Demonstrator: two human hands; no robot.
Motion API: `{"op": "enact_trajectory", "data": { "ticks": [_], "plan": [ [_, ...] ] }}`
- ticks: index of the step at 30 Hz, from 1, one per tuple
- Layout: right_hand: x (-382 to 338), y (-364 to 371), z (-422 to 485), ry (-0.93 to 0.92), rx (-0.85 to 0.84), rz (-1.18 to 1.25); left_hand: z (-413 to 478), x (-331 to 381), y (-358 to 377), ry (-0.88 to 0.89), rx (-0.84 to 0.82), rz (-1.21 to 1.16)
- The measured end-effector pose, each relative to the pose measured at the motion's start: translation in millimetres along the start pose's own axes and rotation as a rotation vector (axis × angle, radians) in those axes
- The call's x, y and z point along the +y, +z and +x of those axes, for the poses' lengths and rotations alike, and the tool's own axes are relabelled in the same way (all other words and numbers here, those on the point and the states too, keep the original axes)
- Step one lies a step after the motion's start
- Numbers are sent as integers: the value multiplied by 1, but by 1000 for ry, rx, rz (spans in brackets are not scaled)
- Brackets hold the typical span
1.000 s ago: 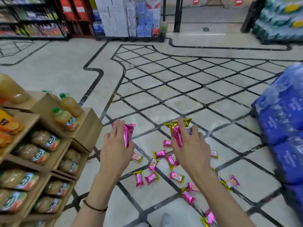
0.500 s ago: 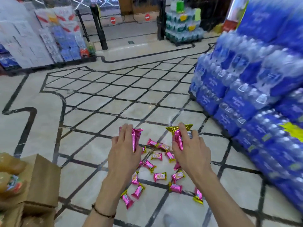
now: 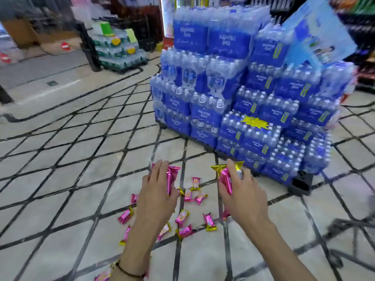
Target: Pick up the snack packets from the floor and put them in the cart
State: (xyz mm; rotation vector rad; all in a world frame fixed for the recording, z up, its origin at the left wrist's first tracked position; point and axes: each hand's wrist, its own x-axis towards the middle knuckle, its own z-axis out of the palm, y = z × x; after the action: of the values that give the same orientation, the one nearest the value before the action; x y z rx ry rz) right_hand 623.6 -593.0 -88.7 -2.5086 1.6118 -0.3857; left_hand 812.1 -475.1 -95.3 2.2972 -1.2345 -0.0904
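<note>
Left hand (image 3: 157, 196) grasps 1 pink packet (image 3: 171, 178); right hand (image 3: 242, 192) grasps another packet (image 3: 225, 177). Loose packets (image 3: 183, 218) lie on floor (image 3: 60, 179) beneath both hands; open tiles to their left, water-bottle stack (image 3: 243, 98) beyond, cart edge (image 3: 353, 226) right.

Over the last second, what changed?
The view swung right: the juice shelf dropped out on the left, the stack of water packs filled the middle, and a dark cart frame entered at lower right. Nothing was picked up or let go. Left hand and right hand each hold a pink packet as before; the other packets lie on the floor.
</note>
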Motion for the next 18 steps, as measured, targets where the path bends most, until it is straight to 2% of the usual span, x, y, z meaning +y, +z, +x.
{"op": "enact_trajectory", "data": {
  "ticks": [9,18],
  "plan": [
    [156,-51,-60,343,97,-74,-14,146,79,265,-182,-24],
    [318,-103,-146,610,130,-66,-96,310,149,508,-285,-171]
  ]
}}
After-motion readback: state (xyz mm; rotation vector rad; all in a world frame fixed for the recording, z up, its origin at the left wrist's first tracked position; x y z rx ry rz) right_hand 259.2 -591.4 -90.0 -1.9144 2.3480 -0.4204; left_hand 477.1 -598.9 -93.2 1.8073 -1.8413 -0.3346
